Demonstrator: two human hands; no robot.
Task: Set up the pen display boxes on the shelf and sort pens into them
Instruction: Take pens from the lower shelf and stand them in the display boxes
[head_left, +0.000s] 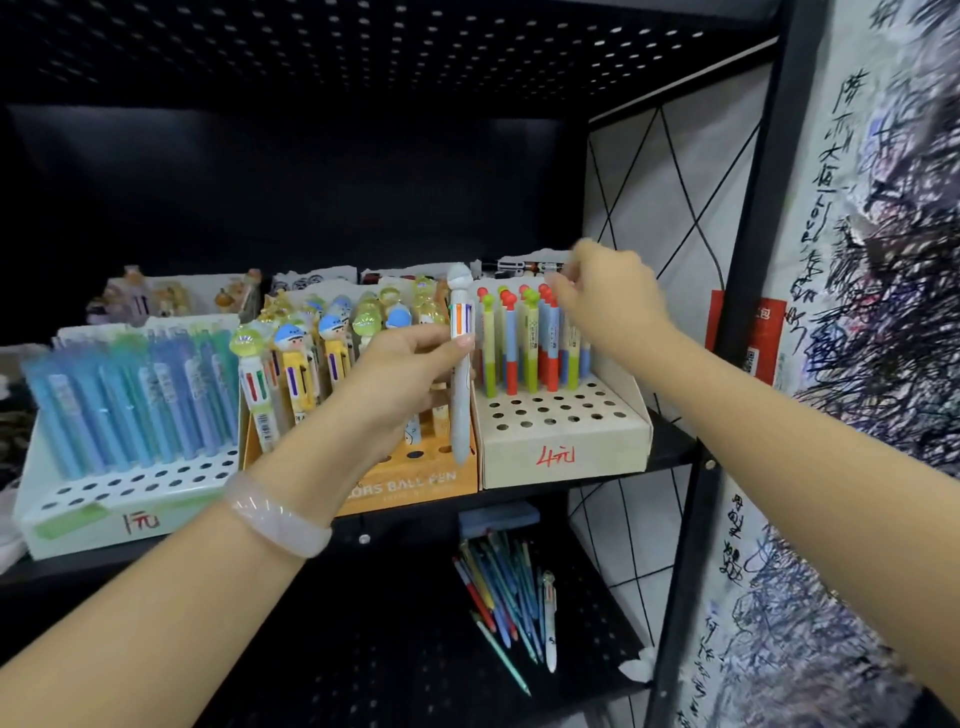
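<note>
With the left hand (410, 374) gripping the white multicolour pen (460, 364) upright and the right hand (608, 296) pinching pen tops in the beige box (561, 447), seat each pen squarely in a free hole.
</note>
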